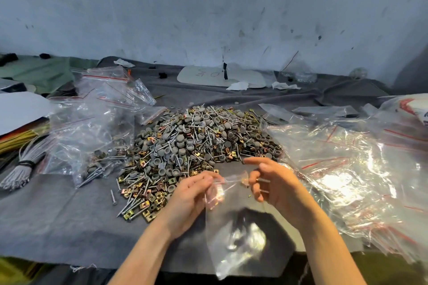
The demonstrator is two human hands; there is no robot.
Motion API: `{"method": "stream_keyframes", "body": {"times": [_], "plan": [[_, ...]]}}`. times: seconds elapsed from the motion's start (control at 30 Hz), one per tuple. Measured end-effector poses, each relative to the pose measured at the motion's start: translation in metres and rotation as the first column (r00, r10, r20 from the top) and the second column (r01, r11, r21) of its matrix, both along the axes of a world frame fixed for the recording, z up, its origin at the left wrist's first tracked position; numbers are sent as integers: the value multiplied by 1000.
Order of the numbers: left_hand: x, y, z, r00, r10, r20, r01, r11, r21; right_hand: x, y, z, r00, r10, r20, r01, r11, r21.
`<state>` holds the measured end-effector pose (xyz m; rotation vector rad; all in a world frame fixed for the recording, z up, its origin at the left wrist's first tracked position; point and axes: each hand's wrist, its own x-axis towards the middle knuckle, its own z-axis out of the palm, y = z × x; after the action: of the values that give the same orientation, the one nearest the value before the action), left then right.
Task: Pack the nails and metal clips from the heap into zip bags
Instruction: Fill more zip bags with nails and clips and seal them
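Surface: table draped in grey felt cloth (69, 227), its far edge against a stained white wall (208, 7).
Heap: a broad heap (196, 141) of silver nails, brass-coloured square metal clips and round grey caps lies at the middle of the table. Its left side trails toward the near edge.
Bag in work: one clear plastic zip bag (234, 238) is held up between both hands, just in front of the heap. Its mouth is uppermost and its body hangs down past the table's near edge. What lies inside is too blurred to tell.
Left hand: the left hand (192, 194) has its fingers curled and pinches the left side of the bag's mouth.
Right hand: the right hand (273, 183) is at the right side of the mouth. Its lower fingers are curled round a few thin silver nails (263, 180) and its forefinger points toward the heap.
Right edge: a glossy pile of empty red-striped zip bags (347, 169).
Left side: filled clear bags of hardware (92, 146), just beside the heap.
Left edge: a tied bundle of white cable ties (16, 173).
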<state>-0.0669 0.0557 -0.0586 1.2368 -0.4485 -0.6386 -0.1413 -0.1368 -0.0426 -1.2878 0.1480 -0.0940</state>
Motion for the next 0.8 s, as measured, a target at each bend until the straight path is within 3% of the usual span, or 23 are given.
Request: {"method": "stream_keyframes", "body": {"times": [0.03, 0.07, 0.13, 0.2, 0.27, 0.33, 0.43, 0.53, 0.67, 0.8], "plan": [[1, -4, -4, 995, 85, 45, -85, 996, 8, 8, -8, -4, 992, -123, 20, 123, 992, 37], [2, -8, -6, 966, 173, 191, -186, 981, 50, 18, -16, -8, 965, -263, 20, 263, 965, 5], [-2, -15, -9, 806, 242, 540, -379, 912, 156, 36, -27, -16, 880, -474, 15, 463, 851, -249], [-8, -23, -16, 683, 190, 705, -455, 866, 207, 55, -34, -22, 854, -516, 66, 478, 728, -492], [-11, -26, -25, 576, 175, 798, -493, 853, 169, 70, -35, -27, 887, -451, 99, 386, 605, -696], [-7, -24, -30, 553, 229, 801, -522, 845, 118, 80, -36, -32, 915, -396, 80, 278, 476, -834], [-6, -19, -30, 596, 351, 722, -563, 824, 64, 91, -33, -36, 914, -405, 8, 185, 402, -897], [-11, -17, -28, 549, 392, 738, -604, 796, 27, 99, -26, -33, 895, -447, -7, 146, 307, -940], [-15, -16, -26, 433, 374, 820, -634, 773, -17, 106, -15, -35, 854, -521, -9, 186, 321, -929], [-11, -17, -28, 474, 388, 791, -639, 769, 6, 103, -12, -35, 806, -588, 68, 313, 327, -892]]}}
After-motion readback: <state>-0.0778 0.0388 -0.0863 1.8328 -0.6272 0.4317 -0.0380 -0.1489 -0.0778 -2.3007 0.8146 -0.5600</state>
